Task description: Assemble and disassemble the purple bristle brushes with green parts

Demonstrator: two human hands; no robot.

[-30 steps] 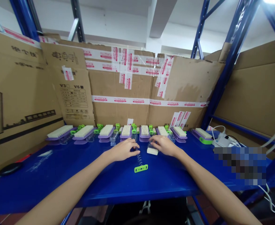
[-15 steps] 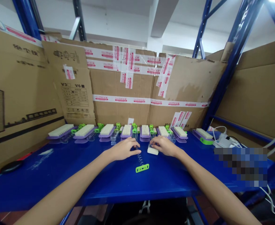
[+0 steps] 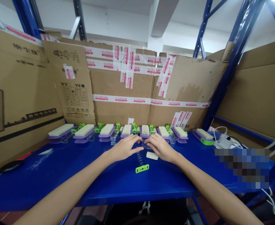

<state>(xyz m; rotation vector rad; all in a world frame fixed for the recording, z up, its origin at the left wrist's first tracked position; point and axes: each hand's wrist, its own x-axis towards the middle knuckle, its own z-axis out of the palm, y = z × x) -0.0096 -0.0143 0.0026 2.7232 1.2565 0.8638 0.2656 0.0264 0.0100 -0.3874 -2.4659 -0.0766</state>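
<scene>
My right hand (image 3: 161, 147) has its fingers closed on a clear plastic piece (image 3: 146, 145), mostly hidden by the fingers. Facing it, my left hand (image 3: 127, 147) has its thumb apart from its curved fingers, the fingertips close to the plastic piece; I see nothing held in it. Below the right fingers a cream-white block (image 3: 152, 155) lies on the blue table. A thin metal coil spring (image 3: 140, 158) lies below the left thumb, its lower end at a bright green slotted plate (image 3: 142, 168).
A row of purple brushes with cream bristles (image 3: 107, 130) lines the back, with green parts (image 3: 117, 126) and clear pieces between them. Cardboard walls (image 3: 120, 112) enclose the table (image 3: 92, 178). A white charger with cables (image 3: 224, 142) sits at right, a black object (image 3: 12, 166) at left.
My right hand has moved slightly left and away from the white block, carrying the clear piece toward my left hand. The block now lies uncovered. Spring and green plate stay put.
</scene>
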